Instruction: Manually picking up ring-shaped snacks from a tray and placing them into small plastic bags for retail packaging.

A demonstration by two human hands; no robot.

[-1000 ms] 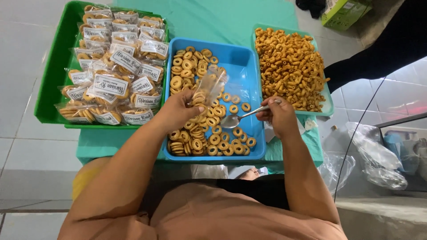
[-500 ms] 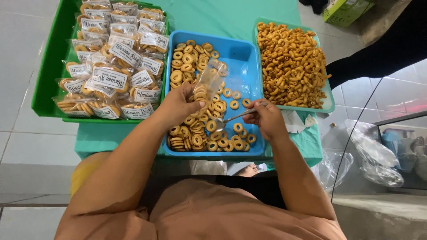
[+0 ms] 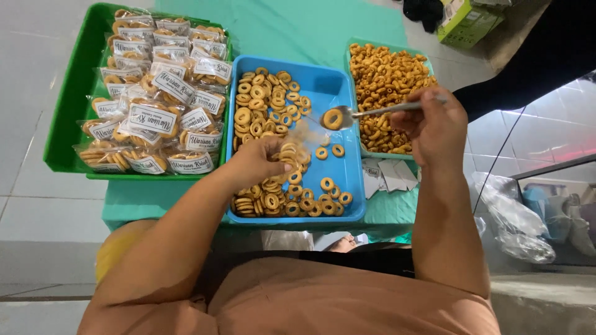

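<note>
The left hand (image 3: 261, 162), in the middle of the frame, is curled shut over the blue tray (image 3: 347, 180), its fingers pinching a small clear plastic bag (image 3: 297, 146) that already carries a few ring-shaped biscuits; the bag looks blurred, so its mouth cannot be made out. The right hand (image 3: 434, 124), at the right of centre, is raised above the trays with its fingers closed around the handle of a metal spoon (image 3: 366, 112). The spoon points toward the left of the frame, and in its bowl sits one ring biscuit (image 3: 333, 119), held above the bare blue floor of the tray and just above and to the right of the bag. Loose ring biscuits (image 3: 267, 105) cover the left half and lower edge of the blue tray. At the left a green tray (image 3: 68, 124) holds sealed, labelled bags of biscuits (image 3: 158, 118). At the upper right a pale green tray (image 3: 357, 53) is piled with curled orange snacks (image 3: 385, 80). All three trays rest on a desk covered with teal cloth (image 3: 310, 25), and some paper labels (image 3: 388, 177) lie beside the blue tray.
</note>
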